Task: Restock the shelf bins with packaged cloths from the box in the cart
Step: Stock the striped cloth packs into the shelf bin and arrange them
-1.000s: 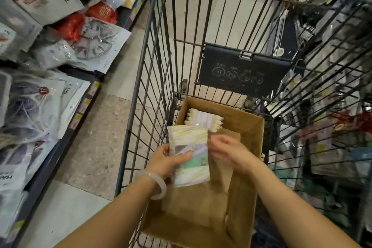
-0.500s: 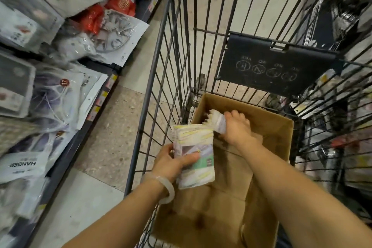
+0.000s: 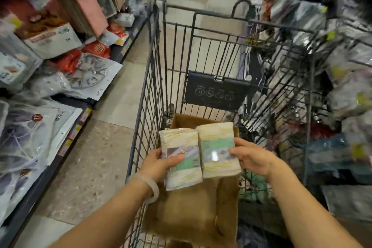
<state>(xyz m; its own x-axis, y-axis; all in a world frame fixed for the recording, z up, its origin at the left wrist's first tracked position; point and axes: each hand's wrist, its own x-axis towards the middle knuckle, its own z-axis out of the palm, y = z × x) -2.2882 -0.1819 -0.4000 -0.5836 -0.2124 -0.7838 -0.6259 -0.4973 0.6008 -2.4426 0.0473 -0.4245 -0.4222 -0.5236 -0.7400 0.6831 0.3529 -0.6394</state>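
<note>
The right hand (image 3: pixel 248 157), which was reaching into the far end of the box half a second ago, is now up with a second pack of cloths (image 3: pixel 218 150) gripped at its right edge, thumb across the clear front. Two packs are now held over the cardboard box (image 3: pixel 193 213), one per hand. The left hand (image 3: pixel 159 164) grips the first pack of cloths (image 3: pixel 181 158) from its left side, thumb lying over the green label. The two packs touch edge to edge, the right one sitting a little higher and overlapping the left one's edge (both show pale yellow stripes and a green band through the wrapper). Whether any packs lie in the box under them cannot be seen. A single pale bangle (image 3: pixel 150 189) circles the left wrist. The box stands in the wire cart (image 3: pixel 153 90), whose far panel carries one dark plaque (image 3: pixel 216 90) printed with four round symbols. Shelves of bagged goods (image 3: pixel 50 78) run along the left of the aisle, and more packaged goods (image 3: pixel 342 90), blurred, hang at the right.
</note>
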